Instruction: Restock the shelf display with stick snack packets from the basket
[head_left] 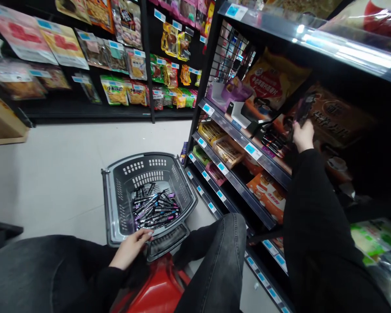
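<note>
My right hand (303, 135) reaches into the shelf unit on the right. Its fingers are closed around a dark, shiny bundle of slim packets (305, 108), blurred and partly hidden, so I cannot count them. Below it, more black slim packets (273, 140) stand in the shelf compartment. On the floor in front of me is a grey plastic shopping basket (110, 195), with many thin black, purple and blue packets (156, 206) lying loose inside. At the basket's near rim rests my left hand (132, 247), fingers loosely stretched out, with nothing seen in them.
Large brown and yellow bags (270, 80) stand behind the packets. Lower shelves (254, 191) hold boxes and orange bags (267, 191). A second unit (87, 115) with hanging snack bags runs along the back. Between my knees is a red object (159, 287); a cardboard box (3, 117) stands far left.
</note>
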The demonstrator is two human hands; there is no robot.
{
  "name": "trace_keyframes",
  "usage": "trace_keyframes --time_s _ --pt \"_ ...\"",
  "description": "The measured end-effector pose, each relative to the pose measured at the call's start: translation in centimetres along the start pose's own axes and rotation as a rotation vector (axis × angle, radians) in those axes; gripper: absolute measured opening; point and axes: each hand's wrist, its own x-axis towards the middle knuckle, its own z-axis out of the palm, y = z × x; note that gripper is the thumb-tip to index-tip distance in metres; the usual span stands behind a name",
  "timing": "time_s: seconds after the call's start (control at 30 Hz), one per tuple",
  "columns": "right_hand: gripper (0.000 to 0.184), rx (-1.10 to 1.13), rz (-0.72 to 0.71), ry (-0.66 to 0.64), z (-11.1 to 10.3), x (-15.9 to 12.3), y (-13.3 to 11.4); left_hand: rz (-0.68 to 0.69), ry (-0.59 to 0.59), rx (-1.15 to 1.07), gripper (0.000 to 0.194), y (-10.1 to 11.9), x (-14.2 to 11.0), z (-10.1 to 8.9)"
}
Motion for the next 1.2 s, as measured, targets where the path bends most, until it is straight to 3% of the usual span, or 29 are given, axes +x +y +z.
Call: trace_keyframes --time_s 0.07,0.17,0.3,0.4,0.47,0.53,0.67,0.83,1.0,1.2 --pt "0.042 0.265 0.028 -0.004 0.1 -1.9 -2.9 -0.004 -0.005 -0.035 0.047 0.1 0.0 0.2" --pt "0.043 0.622 0.011 -0.227 2.4 -7.8 -8.0 -0.029 -0.024 -0.185 0.048 0.9 -0.8 0.6" --pt "0.046 1.008 0.06 -0.713 8.9 -20.6 -14.1 -0.049 -0.085 -0.565 0.05 2.4 -2.7 0.5" --pt "0.042 1.119 0.023 -1.131 13.7 -30.8 -17.1 -0.007 -0.184 -0.835 0.056 3.0 -3.4 -0.4" --pt "0.037 1.114 -0.042 -1.185 16.2 -35.9 -18.0 0.007 -0.212 -0.858 0.06 2.9 -3.5 -1.0" --pt "0.03 1.029 -0.132 -1.093 18.1 -39.0 -18.2 -0.051 -0.2 -0.767 0.06 2.4 -3.4 -1.3" --pt "0.031 0.672 -0.387 -0.998 20.0 -40.3 -17.1 -0.177 -0.09 -0.583 0.032 1.5 -2.8 -0.6" --pt "0.038 0.396 -0.571 -1.02 19.4 -39.8 -16.7 -0.147 -0.142 -0.617 0.043 1.4 -2.4 -0.1" --pt "0.04 0.341 -0.658 -1.022 18.8 -40.1 -17.4 -0.167 -0.076 -0.573 0.03 1.2 -2.3 0.0" --pt "0.034 0.469 -0.613 -1.059 19.8 -39.7 -16.3 -0.111 0.014 -0.45 0.03 0.9 -2.1 0.4"
